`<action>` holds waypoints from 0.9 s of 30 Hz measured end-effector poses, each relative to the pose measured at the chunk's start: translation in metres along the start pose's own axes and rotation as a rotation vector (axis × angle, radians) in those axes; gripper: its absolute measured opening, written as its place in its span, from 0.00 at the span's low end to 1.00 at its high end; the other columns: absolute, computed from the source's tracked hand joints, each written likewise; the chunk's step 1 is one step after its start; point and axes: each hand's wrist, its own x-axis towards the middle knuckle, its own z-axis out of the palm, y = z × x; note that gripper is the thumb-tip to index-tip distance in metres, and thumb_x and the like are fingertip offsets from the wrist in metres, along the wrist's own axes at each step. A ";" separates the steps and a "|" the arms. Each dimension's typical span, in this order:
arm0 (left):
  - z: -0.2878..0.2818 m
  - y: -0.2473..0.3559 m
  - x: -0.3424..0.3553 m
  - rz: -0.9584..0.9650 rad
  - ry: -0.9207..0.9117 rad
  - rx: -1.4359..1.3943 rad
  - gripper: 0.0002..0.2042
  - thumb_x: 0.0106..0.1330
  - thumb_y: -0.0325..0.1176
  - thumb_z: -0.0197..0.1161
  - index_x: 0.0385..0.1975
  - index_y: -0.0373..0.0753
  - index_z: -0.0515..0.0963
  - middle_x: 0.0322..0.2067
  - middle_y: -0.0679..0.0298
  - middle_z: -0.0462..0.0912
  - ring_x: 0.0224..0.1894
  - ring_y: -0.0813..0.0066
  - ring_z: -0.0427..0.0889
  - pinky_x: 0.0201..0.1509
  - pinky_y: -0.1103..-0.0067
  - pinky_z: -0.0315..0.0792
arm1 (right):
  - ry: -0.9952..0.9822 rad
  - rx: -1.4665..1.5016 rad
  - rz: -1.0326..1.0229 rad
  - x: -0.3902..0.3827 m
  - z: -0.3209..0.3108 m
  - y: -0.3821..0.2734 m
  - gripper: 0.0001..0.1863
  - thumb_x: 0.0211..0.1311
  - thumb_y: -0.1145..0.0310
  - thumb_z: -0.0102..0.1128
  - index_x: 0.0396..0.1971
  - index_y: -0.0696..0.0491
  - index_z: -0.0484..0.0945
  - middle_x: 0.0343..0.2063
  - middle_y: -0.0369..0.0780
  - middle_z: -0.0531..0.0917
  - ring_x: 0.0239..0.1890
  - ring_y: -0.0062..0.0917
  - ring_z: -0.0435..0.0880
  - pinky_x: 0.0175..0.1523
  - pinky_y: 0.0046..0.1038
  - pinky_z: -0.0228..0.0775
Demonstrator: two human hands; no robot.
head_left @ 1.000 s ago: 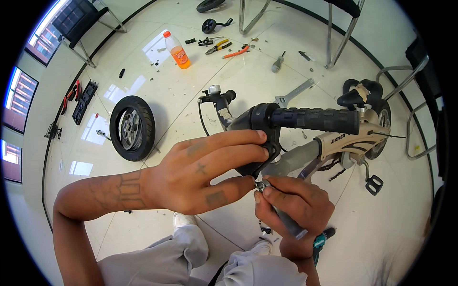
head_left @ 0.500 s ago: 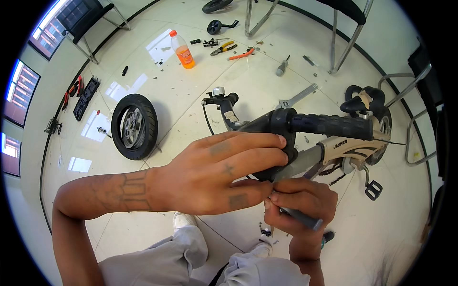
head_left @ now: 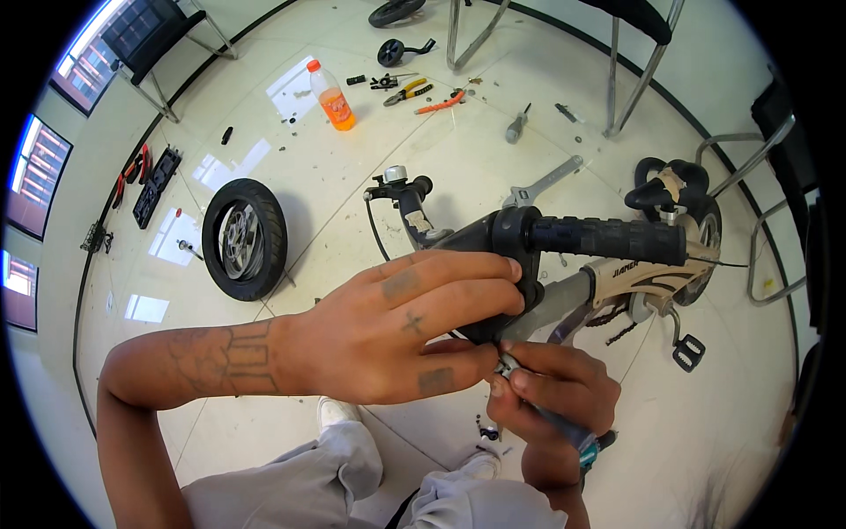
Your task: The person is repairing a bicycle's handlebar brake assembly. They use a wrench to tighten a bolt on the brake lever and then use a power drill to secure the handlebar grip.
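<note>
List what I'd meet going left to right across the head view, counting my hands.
Black slotted tray → loose wheel → left hand → right hand → black pedal

handlebar (head_left: 476, 235): was partly hidden by the left hand (head_left: 401, 328)
gray-handled tool (head_left: 568, 429): was partly covered by the right hand (head_left: 564, 383)
black tire (head_left: 392, 12): ran past the top edge
floor bits (head_left: 293, 120): were too small to name

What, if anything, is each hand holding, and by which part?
The right hand holds a grey-handled tool, its grip close to the tool's metal head. The left hand lies against the black handlebar assembly; whether it holds anything is hidden.
</note>
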 end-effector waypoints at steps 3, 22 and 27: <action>0.002 0.000 -0.001 -0.012 0.022 -0.033 0.09 0.48 0.24 0.70 0.30 0.37 0.79 0.48 0.53 0.77 0.53 0.53 0.80 0.49 0.64 0.80 | 0.038 0.053 -0.028 -0.005 0.005 0.006 0.22 0.41 0.77 0.79 0.37 0.46 0.79 0.38 0.43 0.87 0.32 0.31 0.89 0.32 0.26 0.81; -0.015 -0.005 0.012 -0.091 -0.060 -0.079 0.21 0.53 0.32 0.78 0.44 0.37 0.76 0.44 0.57 0.81 0.47 0.59 0.83 0.47 0.70 0.79 | 0.105 0.267 0.403 0.025 -0.022 -0.015 0.14 0.53 0.70 0.78 0.30 0.62 0.81 0.23 0.42 0.86 0.26 0.17 0.85 0.29 0.19 0.74; -0.010 -0.001 0.010 -0.157 -0.033 -0.116 0.24 0.52 0.30 0.78 0.47 0.36 0.74 0.44 0.54 0.82 0.43 0.61 0.85 0.43 0.72 0.81 | 0.152 0.425 0.560 0.041 -0.020 -0.012 0.13 0.53 0.72 0.77 0.28 0.62 0.79 0.24 0.41 0.86 0.26 0.16 0.84 0.30 0.17 0.73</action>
